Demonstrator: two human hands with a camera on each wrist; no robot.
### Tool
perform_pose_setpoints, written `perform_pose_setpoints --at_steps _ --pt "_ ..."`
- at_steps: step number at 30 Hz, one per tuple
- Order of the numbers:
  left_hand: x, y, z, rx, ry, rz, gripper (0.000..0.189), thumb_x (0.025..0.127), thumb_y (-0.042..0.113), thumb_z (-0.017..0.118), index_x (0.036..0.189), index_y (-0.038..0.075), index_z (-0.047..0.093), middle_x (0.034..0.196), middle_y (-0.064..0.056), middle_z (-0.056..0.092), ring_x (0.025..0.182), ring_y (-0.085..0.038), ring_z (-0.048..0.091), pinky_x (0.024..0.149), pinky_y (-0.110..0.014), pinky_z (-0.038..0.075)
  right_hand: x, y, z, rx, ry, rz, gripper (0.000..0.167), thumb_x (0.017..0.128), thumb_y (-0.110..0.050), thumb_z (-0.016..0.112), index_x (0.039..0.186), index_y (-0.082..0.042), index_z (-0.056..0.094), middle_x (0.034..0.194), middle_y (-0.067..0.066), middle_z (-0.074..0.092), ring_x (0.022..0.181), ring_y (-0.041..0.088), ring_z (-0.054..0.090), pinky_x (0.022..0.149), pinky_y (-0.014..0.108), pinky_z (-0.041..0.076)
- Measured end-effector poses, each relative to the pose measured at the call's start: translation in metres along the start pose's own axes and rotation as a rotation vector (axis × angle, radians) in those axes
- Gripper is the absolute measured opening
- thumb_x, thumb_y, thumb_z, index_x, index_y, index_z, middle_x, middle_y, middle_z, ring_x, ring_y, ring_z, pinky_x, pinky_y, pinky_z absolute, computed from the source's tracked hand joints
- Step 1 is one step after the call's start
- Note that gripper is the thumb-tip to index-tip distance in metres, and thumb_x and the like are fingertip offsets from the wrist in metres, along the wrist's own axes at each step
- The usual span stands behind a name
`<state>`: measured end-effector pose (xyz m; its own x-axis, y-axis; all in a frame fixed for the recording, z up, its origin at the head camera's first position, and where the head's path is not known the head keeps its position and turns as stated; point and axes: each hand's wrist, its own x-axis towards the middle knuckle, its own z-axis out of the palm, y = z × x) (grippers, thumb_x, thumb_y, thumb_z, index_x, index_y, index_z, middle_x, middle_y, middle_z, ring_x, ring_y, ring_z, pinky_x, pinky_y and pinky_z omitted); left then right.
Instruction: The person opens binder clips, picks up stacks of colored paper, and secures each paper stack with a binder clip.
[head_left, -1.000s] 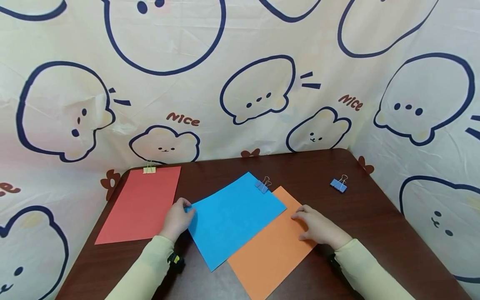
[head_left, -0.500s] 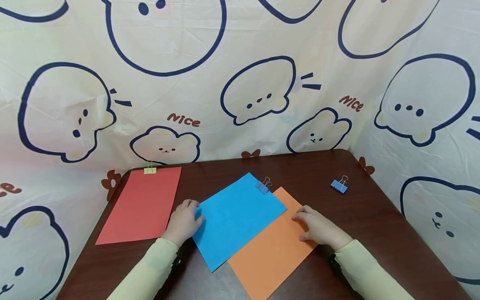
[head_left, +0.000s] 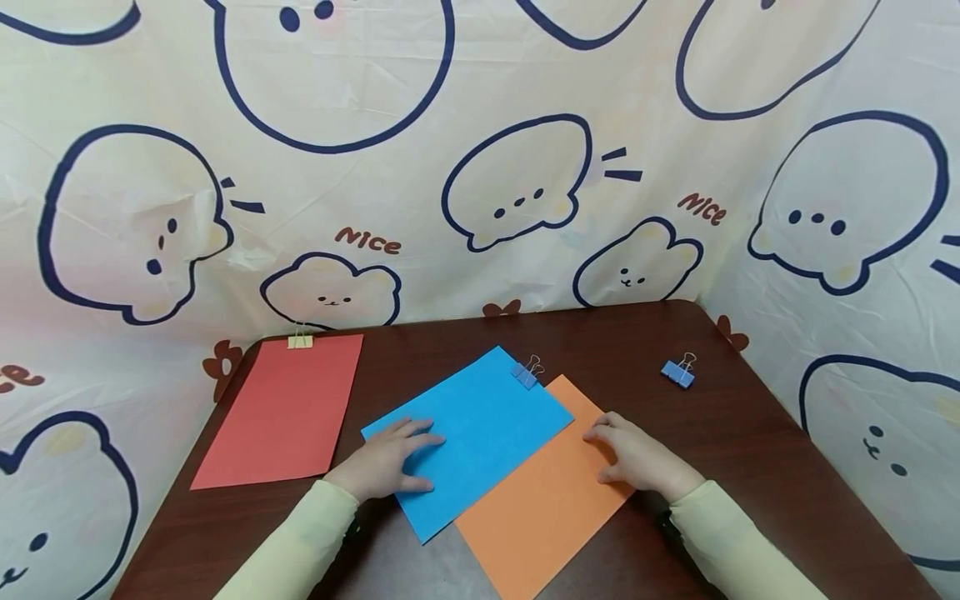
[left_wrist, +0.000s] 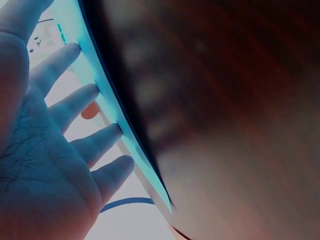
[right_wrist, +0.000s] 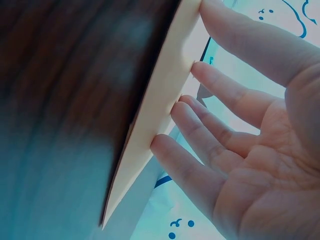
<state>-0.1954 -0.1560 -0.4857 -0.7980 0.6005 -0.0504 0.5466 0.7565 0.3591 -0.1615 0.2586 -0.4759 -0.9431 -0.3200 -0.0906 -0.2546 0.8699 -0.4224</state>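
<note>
A blue sheet of paper [head_left: 487,433] lies at an angle on the brown table, its right part overlapping an orange sheet [head_left: 540,517]. A blue binder clip [head_left: 526,375] sits on the blue sheet's upper right edge. My left hand [head_left: 384,463] has its fingers spread over the left part of the blue sheet; in the left wrist view its fingertips [left_wrist: 92,91] meet the paper's surface. On the orange sheet's right side, my right hand [head_left: 637,457] rests its fingertips, also seen against the paper by the right wrist camera. Neither hand grips anything.
A red sheet [head_left: 281,417] lies at the table's left, with a pale yellow binder clip [head_left: 300,342] on its top edge. Another blue binder clip [head_left: 678,373] lies loose at the back right. A cartoon-printed curtain [head_left: 495,75] stands behind the table [head_left: 750,467].
My left hand has moved right, from the blue sheet's left corner onto its face, and its fingers have spread. My right hand and the sheets have stayed in place.
</note>
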Motion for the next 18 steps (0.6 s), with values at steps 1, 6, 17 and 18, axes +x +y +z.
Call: perform_pose_setpoints --at_steps 1,6,17,18 --pt "-0.0003 -0.0007 0.0002 -0.006 -0.007 -0.008 0.068 0.086 0.041 0.084 0.145 0.018 0.060 0.158 -0.016 0.046 0.147 -0.050 0.037 0.108 -0.066 0.044 0.0001 -0.0001 0.0002 -0.001 0.000 -0.002 0.052 0.078 -0.012 0.090 0.125 -0.004 0.070 0.131 0.016 0.057 0.116 0.031 0.059 0.100 0.049 0.054" --pt "-0.0003 -0.0010 -0.0003 -0.031 -0.029 -0.019 0.071 0.084 0.039 0.086 0.146 0.017 0.059 0.159 -0.016 0.044 0.149 -0.050 0.034 0.109 -0.063 0.045 0.0012 0.0003 0.0007 -0.011 0.013 -0.011 0.052 0.077 -0.012 0.091 0.124 -0.004 0.070 0.130 0.016 0.057 0.115 0.031 0.059 0.100 0.049 0.054" --pt "-0.0007 0.0061 -0.0021 -0.044 -0.041 -0.076 0.072 0.083 0.036 0.087 0.146 0.016 0.059 0.160 -0.015 0.043 0.150 -0.049 0.031 0.108 -0.063 0.046 0.0014 0.0009 0.0010 -0.014 0.013 -0.025 0.052 0.076 -0.013 0.091 0.123 -0.005 0.071 0.130 0.015 0.057 0.115 0.031 0.059 0.099 0.049 0.054" --pt "-0.0007 0.0069 -0.0022 -0.044 -0.038 -0.081 0.071 0.083 0.036 0.087 0.145 0.016 0.059 0.160 -0.015 0.043 0.150 -0.049 0.031 0.108 -0.063 0.046 0.0014 0.0009 0.0009 -0.016 0.013 -0.027 0.052 0.076 -0.014 0.091 0.123 -0.005 0.071 0.130 0.015 0.057 0.115 0.030 0.059 0.099 0.049 0.054"
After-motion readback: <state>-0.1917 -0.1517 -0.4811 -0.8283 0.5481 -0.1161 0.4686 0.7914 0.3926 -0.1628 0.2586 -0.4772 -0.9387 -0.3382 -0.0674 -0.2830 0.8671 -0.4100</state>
